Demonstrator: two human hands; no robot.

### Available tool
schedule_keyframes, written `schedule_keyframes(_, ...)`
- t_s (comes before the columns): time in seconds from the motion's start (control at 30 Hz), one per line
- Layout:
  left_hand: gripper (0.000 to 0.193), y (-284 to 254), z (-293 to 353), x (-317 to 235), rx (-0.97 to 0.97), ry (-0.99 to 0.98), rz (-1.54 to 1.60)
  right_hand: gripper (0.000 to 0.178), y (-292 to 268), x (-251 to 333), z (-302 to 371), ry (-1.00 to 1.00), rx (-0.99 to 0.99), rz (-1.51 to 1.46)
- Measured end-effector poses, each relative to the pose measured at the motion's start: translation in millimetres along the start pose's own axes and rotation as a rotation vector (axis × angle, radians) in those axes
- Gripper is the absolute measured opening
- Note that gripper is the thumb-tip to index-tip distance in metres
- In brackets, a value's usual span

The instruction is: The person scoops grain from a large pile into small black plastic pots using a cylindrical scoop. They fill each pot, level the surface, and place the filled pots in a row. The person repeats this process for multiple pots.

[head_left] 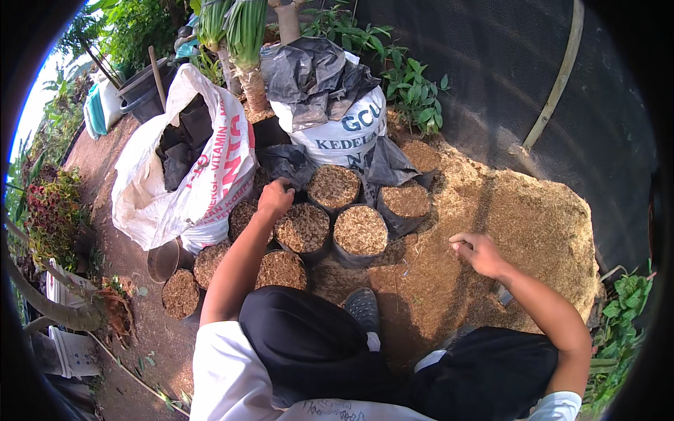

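Observation:
My left hand (276, 198) reaches in among the filled bags, its fingers closed at the near edge of a limp black plastic grow bag (286, 161). Close around that hand stand black grow bags filled with brown, shredded material: one (333, 186) to its right, another (302, 228) just below it, and a third (361, 230) farther right. My right hand (479, 252) hovers over a broad heap of loose brown material (519, 217), its fingers loosely bent and slightly apart, with nothing visible in them. A tool's grey metal part (503, 293) shows partly behind my right forearm.
A white sack (133, 189) gapes at the left with black plastic inside. Behind the bags stands another white sack (330, 144) topped with crumpled black sheeting (316, 81). Dark netting (484, 77) and a pole (562, 77) border the right. My shoe (363, 309) is near the bags.

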State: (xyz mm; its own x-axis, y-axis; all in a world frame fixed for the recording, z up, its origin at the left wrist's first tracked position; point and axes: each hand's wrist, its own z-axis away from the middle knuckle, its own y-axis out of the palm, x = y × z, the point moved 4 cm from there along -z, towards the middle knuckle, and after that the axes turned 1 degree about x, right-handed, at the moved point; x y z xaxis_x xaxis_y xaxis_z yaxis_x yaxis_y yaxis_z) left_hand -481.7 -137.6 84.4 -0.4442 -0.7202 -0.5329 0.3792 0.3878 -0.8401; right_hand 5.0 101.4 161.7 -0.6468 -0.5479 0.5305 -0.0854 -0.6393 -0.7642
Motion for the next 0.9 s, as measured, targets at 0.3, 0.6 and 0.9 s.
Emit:
schedule_keyframes(0.3, 0.078, -141, 95, -3, -0.694, 0.461, -0.221, 0.037, -31, 147, -18, -0.452, 0.011, 0.159)
schedule_keyframes(0.6, 0.102, -134, 56, 102, -0.407, 0.035, -0.365, 0.043, 70, 282, -127, -0.838, 0.108, -0.022)
schedule_keyframes(0.9, 0.080, -179, 58, 111, -0.860, -0.013, 0.144, 0.044, 124, 308, -150, -0.960, 0.215, -0.197)
